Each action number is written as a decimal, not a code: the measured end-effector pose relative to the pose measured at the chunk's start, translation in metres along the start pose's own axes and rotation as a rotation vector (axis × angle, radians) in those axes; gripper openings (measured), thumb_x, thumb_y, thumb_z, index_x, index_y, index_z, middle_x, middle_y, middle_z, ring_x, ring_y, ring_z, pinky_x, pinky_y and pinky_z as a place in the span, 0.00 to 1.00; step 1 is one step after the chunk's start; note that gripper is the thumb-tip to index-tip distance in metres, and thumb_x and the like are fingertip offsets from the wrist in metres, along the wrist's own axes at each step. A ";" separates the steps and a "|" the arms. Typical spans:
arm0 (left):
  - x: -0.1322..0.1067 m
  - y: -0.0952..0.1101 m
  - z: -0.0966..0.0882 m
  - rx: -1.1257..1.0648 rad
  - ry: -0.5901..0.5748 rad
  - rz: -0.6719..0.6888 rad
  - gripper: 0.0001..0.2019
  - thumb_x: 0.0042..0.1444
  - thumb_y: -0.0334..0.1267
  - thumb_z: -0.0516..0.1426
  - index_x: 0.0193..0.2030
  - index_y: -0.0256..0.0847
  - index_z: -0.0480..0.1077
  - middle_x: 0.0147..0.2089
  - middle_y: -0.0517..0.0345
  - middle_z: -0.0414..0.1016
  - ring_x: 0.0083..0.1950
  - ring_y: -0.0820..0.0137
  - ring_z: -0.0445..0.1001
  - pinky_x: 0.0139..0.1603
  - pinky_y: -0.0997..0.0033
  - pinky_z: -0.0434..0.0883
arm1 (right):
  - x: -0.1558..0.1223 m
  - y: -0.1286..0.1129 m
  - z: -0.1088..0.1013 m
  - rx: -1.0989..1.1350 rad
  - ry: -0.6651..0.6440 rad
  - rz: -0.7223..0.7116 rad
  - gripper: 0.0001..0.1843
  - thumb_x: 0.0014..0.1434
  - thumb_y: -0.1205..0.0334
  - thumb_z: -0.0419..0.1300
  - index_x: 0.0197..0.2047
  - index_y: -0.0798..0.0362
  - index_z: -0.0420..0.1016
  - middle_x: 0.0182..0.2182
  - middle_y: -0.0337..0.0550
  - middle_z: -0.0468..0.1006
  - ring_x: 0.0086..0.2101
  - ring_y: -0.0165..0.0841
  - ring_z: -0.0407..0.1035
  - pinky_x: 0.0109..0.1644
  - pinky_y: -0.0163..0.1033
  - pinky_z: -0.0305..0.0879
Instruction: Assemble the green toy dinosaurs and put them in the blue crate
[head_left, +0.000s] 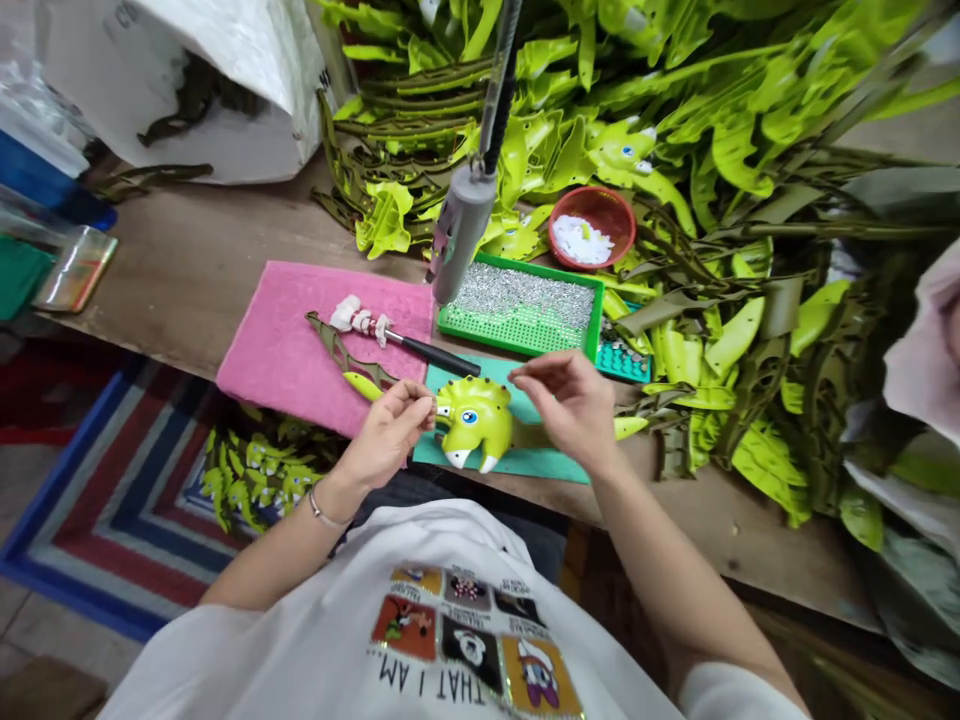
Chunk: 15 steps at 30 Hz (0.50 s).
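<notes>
From where I stand, a lime-green horned toy head (480, 425) with a blue eye lies on a teal mat (551, 466) at the near edge of the table (180, 255), between the person's two hands. The left hand (396, 425) has its thumb and fingers drawn together right at the left side of the head, though I can't tell whether that grip has hold of it. The right hand (566, 400) hovers just to the right, thumb and forefinger close together; whether its grip pinches something small, I can't tell either. Left of the mat is a pink towel (259, 345), carrying a black-handled tool (435, 352) with its end wrapped in white cloth, beside a curved olive piece (341, 350). On the far side of the mat sits a green tray (517, 342) of small silvery bits, with a red bowl (631, 240) of white pieces beyond it. A grey cylindrical tool (465, 230) hangs over the tray's left end. Lime-green parts (675, 90) are heaped across the far side, and a white sack (247, 120) stands far left.
</notes>
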<state>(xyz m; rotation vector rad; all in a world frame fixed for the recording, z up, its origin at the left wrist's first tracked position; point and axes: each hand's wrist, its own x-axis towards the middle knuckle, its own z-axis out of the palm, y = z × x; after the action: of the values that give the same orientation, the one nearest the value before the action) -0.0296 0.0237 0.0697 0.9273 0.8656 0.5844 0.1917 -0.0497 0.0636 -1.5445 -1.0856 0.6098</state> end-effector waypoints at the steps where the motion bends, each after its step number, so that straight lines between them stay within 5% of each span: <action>1: -0.004 -0.004 0.000 0.000 0.013 -0.003 0.19 0.51 0.49 0.66 0.36 0.41 0.64 0.32 0.64 0.67 0.32 0.77 0.66 0.37 0.75 0.68 | -0.011 0.000 0.004 -0.115 0.008 -0.071 0.06 0.59 0.60 0.65 0.37 0.49 0.72 0.32 0.39 0.82 0.33 0.34 0.79 0.40 0.43 0.76; 6: -0.015 -0.017 0.007 -0.099 0.038 0.021 0.17 0.53 0.48 0.67 0.37 0.40 0.65 0.33 0.65 0.67 0.33 0.78 0.66 0.39 0.76 0.68 | -0.036 0.014 0.014 -0.522 0.067 -0.367 0.02 0.61 0.66 0.62 0.36 0.49 0.75 0.32 0.39 0.84 0.33 0.35 0.77 0.41 0.44 0.69; 15: -0.014 -0.022 0.017 -0.348 0.033 -0.041 0.18 0.47 0.43 0.72 0.34 0.38 0.70 0.31 0.63 0.71 0.33 0.79 0.68 0.37 0.78 0.67 | -0.039 0.019 0.013 -0.668 0.063 -0.576 0.10 0.58 0.71 0.64 0.43 0.49 0.74 0.33 0.38 0.84 0.34 0.34 0.79 0.43 0.43 0.65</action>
<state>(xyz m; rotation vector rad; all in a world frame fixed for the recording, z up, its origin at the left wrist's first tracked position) -0.0210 -0.0055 0.0615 0.5842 0.7792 0.6906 0.1692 -0.0768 0.0360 -1.6583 -1.6994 -0.2254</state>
